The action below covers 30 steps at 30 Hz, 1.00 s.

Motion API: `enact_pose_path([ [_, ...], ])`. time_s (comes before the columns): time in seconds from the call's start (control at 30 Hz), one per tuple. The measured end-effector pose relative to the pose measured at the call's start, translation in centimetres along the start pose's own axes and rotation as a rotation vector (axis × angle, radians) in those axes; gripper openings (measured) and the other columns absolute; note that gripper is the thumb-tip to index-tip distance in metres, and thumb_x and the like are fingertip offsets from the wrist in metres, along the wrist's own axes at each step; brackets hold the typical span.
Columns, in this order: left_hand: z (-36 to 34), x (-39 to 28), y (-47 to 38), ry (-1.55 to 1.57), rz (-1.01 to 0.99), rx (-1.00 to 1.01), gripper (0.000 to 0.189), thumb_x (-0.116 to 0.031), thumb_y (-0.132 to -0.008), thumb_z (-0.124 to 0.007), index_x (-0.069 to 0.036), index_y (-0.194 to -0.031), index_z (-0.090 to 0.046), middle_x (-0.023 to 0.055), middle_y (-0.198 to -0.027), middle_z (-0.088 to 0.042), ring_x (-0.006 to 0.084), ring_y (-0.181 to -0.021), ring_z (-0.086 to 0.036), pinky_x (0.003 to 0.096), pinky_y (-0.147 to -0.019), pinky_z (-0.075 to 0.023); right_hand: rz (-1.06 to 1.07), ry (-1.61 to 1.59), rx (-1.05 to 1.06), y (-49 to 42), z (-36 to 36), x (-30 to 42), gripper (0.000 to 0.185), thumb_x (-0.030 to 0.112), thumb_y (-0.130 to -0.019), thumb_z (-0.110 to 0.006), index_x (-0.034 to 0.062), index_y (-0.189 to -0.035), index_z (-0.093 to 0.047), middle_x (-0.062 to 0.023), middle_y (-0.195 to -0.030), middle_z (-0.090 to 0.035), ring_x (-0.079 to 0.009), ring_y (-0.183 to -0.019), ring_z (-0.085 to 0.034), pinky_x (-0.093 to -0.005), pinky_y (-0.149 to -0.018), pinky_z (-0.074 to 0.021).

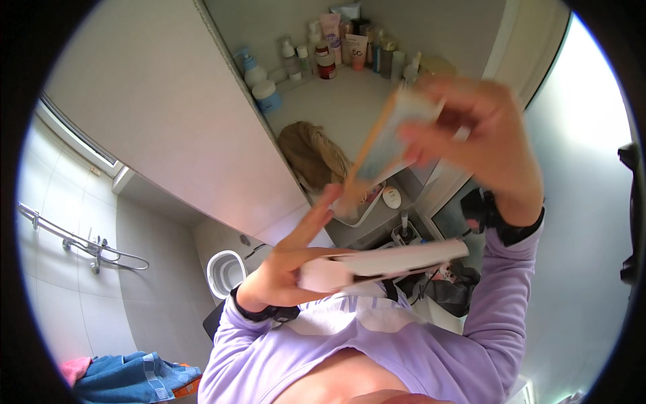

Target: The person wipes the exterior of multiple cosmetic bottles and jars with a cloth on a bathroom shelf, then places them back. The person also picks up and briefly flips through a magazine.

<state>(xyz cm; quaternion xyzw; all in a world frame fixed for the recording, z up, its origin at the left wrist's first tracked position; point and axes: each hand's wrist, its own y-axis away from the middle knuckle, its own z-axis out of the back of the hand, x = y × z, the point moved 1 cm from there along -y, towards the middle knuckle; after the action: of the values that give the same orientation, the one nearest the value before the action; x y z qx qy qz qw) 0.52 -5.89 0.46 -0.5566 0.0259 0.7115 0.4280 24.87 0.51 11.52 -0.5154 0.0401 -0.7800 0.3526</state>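
My left hand (282,262) grips a pale pink, flat, elongated object (383,262) across the front of my chest; its exact kind cannot be told. My right hand (469,131) is raised above the counter, blurred, and holds a thin rectangular packet or box (393,136) with an orange edge and a bluish face. The packet slants down towards my left hand's fingertips, which are close to its lower end; whether they touch it is unclear. Behind it on the counter lies a brown cloth (313,154), beside a white tray (359,217) with small items.
Bottles, tubes and jars stand along the back of the counter (328,101), with a light blue pump bottle (252,70) at the left. A white oval object (391,197) lies beside the tray. A large pale panel (176,116) rises left; a frosted glass panel (570,202) stands right.
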Motion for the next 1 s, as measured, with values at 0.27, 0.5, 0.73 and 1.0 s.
enact_pose_path([
  [0.27,-0.2,-0.6,3.1,-0.022,-0.07,-0.11,0.039,-0.005,-0.065,-0.068,0.001,-0.104,-0.065,0.0342,-0.138,-0.026,0.0457,-0.129,-0.028,0.0477,-0.1,-0.0304,0.557,0.439,-0.29,-9.9,-1.8,-10.6,0.018,0.014,-0.075,-0.066,0.0023,-0.088,-0.062,-0.0128,-0.077,-0.059,-0.0281,-0.071,-0.061,-0.0338,-0.061,-0.0482],
  [0.5,-0.5,-1.4,4.3,0.063,0.024,-0.235,0.042,0.001,-0.064,-0.068,0.005,-0.105,-0.061,0.0332,-0.133,-0.034,0.0452,-0.127,-0.032,0.0475,-0.102,-0.029,0.564,0.753,0.014,-13.1,-6.3,-16.5,0.023,0.008,-0.076,-0.064,0.0034,-0.098,-0.063,-0.0103,-0.096,-0.058,-0.0272,-0.082,-0.06,-0.0347,-0.069,-0.05],
  [0.73,-0.9,-1.3,4.3,0.099,0.033,-0.251,0.041,0.002,-0.063,-0.067,0.007,-0.103,-0.061,0.0331,-0.13,-0.038,0.0453,-0.125,-0.035,0.0474,-0.102,-0.0299,0.454,0.756,0.278,-16.6,-8.2,-19.4,0.031,0.015,-0.075,-0.065,0.0052,-0.104,-0.062,-0.0134,-0.102,-0.057,-0.0312,-0.089,-0.059,-0.0379,-0.078,-0.047],
  [1.0,-0.8,-1.3,5.0,0.114,0.043,-0.292,0.041,0.003,-0.061,-0.068,0.007,-0.101,-0.062,0.0333,-0.129,-0.039,0.045,-0.125,-0.036,0.0458,-0.102,-0.031,0.219,0.716,0.171,-12.9,-5.2,-13.3,0.035,0.028,-0.081,-0.06,0.006,-0.108,-0.059,-0.0187,-0.093,-0.062,-0.0342,-0.087,-0.06,-0.0424,-0.077,-0.0477],
])
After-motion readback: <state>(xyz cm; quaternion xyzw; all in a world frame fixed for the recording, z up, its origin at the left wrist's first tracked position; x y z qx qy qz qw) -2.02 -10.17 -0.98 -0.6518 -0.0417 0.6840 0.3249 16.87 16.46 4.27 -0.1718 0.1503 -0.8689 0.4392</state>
